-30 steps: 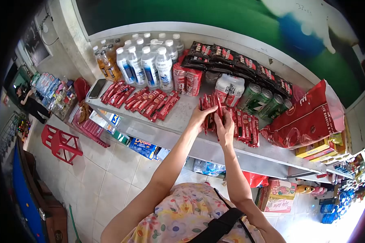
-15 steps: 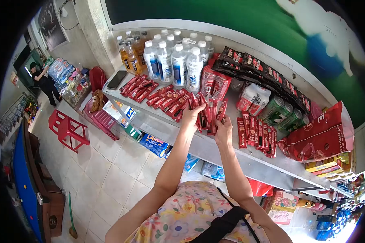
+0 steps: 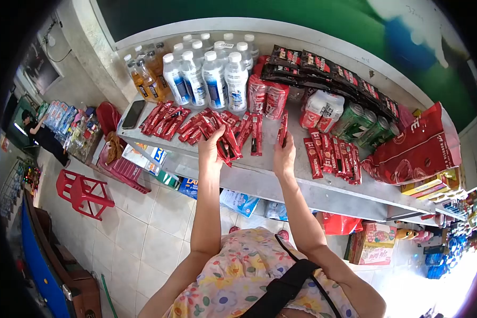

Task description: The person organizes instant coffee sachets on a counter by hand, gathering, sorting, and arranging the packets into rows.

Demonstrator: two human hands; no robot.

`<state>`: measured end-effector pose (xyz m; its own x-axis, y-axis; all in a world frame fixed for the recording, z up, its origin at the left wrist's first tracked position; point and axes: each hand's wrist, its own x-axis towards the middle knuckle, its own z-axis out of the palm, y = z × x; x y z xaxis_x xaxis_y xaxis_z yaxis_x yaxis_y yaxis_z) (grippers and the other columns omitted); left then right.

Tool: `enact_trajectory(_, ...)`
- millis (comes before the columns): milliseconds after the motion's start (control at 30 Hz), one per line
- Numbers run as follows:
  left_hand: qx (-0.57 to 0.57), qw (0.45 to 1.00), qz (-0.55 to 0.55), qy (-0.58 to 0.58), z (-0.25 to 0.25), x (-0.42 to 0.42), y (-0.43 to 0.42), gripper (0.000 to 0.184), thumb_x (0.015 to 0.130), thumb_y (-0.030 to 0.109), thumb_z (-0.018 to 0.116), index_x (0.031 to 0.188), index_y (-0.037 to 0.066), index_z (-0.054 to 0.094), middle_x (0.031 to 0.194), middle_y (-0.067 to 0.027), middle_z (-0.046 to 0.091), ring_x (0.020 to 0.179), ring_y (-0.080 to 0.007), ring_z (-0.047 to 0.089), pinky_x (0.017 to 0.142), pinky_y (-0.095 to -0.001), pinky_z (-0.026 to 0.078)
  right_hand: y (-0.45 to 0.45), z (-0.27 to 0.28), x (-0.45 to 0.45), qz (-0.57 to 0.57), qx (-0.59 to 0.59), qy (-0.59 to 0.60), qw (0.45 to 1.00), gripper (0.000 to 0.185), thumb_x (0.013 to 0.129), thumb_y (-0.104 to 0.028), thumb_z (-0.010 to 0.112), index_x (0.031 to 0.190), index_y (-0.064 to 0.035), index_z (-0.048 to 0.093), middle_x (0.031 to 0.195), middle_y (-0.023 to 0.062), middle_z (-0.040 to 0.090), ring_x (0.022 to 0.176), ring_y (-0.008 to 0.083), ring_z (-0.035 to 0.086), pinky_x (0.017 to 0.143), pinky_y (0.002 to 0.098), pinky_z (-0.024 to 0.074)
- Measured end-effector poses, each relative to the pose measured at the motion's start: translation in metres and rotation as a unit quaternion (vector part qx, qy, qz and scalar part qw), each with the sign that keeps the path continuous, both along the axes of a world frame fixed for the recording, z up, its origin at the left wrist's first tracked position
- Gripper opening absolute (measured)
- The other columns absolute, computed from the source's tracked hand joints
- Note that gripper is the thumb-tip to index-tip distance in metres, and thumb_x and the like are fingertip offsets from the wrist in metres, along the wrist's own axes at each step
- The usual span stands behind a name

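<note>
Several red coffee sachets (image 3: 229, 144) are in my left hand (image 3: 212, 148), whose fingers close round them just above the shelf edge. A single red sachet (image 3: 283, 127) stands upright in the pinch of my right hand (image 3: 285, 155). Between the hands, a few loose sachets (image 3: 256, 135) lie on the shelf top (image 3: 191, 149). Left of my left hand, more sachets (image 3: 165, 120) are spread in overlapping groups. To the right of my right hand lies a row of sachets (image 3: 331, 153), with a large red coffee bag (image 3: 416, 151) beyond it.
Clear bottles (image 3: 213, 79), amber bottles (image 3: 148, 79), a phone (image 3: 134, 114), black packets (image 3: 328, 79) and green cans (image 3: 365, 124) crowd the shelf. A red stool (image 3: 85, 193) and a blue pool table (image 3: 40, 265) stand left. A person (image 3: 42, 132) is at the far left.
My hands have moved apart: the left went leftward with a bunch of sachets, and the right now holds one sachet. Sachets lie between them on the shelf. The camera view has shifted.
</note>
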<state>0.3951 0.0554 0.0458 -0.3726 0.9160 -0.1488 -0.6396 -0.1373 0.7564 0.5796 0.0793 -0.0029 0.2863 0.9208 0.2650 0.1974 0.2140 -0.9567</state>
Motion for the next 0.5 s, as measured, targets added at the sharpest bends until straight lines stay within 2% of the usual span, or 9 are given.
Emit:
enact_trajectory(67,0.007,1.000,-0.017,0.000,-0.001,0.008,0.004,0.023,0.075,0.007,0.069,0.097,0.006,0.059,0.086,-0.0049,0.065,0.071,-0.0144,0.063,0.060,-0.0277,0.052,0.002,0.003,0.007,-0.009,0.030,-0.037,0.999,0.041,0.077,0.001,0.050,0.118,0.0019,0.046,0.092,0.0135,0.057,0.082,0.0191,0.054,0.076,0.0286,0.0431)
enact_trajectory(100,0.016,0.999,-0.034,0.003,-0.002,0.014,0.006,0.024,0.075,0.006,0.068,0.097,0.006,0.059,0.087,-0.0050,0.065,0.073,-0.0148,0.063,0.062,-0.0283,0.052,-0.003,0.011,0.010,0.016,-0.044,-0.052,0.998,0.040,0.078,-0.001,0.050,0.118,0.0026,0.046,0.091,0.0166,0.057,0.081,0.0192,0.055,0.077,0.0280,0.0432)
enact_trajectory(133,0.010,0.999,-0.045,0.006,-0.003,0.020,0.009,0.024,0.075,0.006,0.068,0.098,0.006,0.059,0.088,-0.0051,0.064,0.074,-0.0151,0.063,0.064,-0.0285,0.052,0.007,-0.011,0.008,0.005,0.040,-0.056,0.998,0.041,0.078,-0.002,0.050,0.119,0.0028,0.046,0.096,0.0203,0.058,0.087,0.0257,0.058,0.080,0.0310,0.0434)
enact_trajectory(167,0.003,0.998,-0.056,0.011,-0.005,0.027,0.012,0.024,0.075,0.006,0.068,0.098,0.006,0.059,0.089,-0.0053,0.064,0.075,-0.0154,0.063,0.066,-0.0287,0.052,0.006,-0.011,0.007,-0.005,0.043,-0.139,0.989,0.043,0.079,-0.004,0.051,0.121,0.0026,0.044,0.106,0.0233,0.056,0.097,0.0340,0.056,0.084,0.0343,0.0430)
enact_trajectory(200,0.017,0.997,-0.073,0.011,0.003,0.037,0.009,0.026,0.075,0.005,0.068,0.099,0.005,0.059,0.091,-0.0054,0.064,0.077,-0.0158,0.063,0.068,-0.0289,0.052,0.003,-0.008,0.005,-0.007,0.082,-0.149,0.985,0.046,0.078,-0.005,0.052,0.123,0.0014,0.043,0.114,0.0230,0.053,0.104,0.0384,0.051,0.088,0.0376,0.0419)
enact_trajectory(333,-0.011,0.990,-0.130,0.044,0.002,0.064,0.012,0.031,0.073,0.006,0.070,0.101,0.005,0.058,0.092,-0.0046,0.063,0.080,-0.0147,0.062,0.071,-0.0283,0.051,-0.012,0.012,0.024,-0.013,0.060,-0.142,0.988,0.044,0.076,-0.005,0.055,0.118,-0.0005,0.047,0.114,0.0197,0.052,0.108,0.0375,0.047,0.091,0.0387,0.0392)
enact_trajectory(400,-0.008,0.984,-0.128,0.122,0.001,0.081,0.013,0.032,0.071,0.006,0.071,0.100,0.005,0.058,0.092,-0.0036,0.063,0.081,-0.0141,0.061,0.071,-0.0278,0.050,-0.022,0.023,0.048,-0.013,0.101,-0.199,0.975,0.037,0.074,-0.005,0.059,0.110,-0.0020,0.053,0.108,0.0172,0.055,0.104,0.0347,0.049,0.089,0.0395,0.0390)
enact_trajectory(433,-0.007,0.983,-0.139,0.121,0.000,0.089,0.014,0.032,0.071,0.006,0.071,0.100,0.005,0.058,0.092,-0.0036,0.063,0.081,-0.0141,0.061,0.071,-0.0278,0.050,-0.025,0.026,0.061,-0.023,0.098,-0.201,0.974,0.037,0.074,-0.005,0.059,0.110,-0.0020,0.053,0.108,0.0172,0.055,0.104,0.0347,0.049,0.089,0.0395,0.0390)
enact_trajectory(500,-0.035,0.973,-0.200,0.105,-0.007,0.103,0.018,0.033,0.070,0.006,0.072,0.100,0.006,0.058,0.091,-0.0027,0.063,0.081,-0.0134,0.060,0.071,-0.0273,0.049,-0.027,0.034,0.090,-0.121,0.123,-0.276,0.945,0.027,0.072,-0.007,0.059,0.099,-0.0020,0.057,0.102,0.0182,0.054,0.095,0.0355,0.048,0.085,0.0433,0.0392)
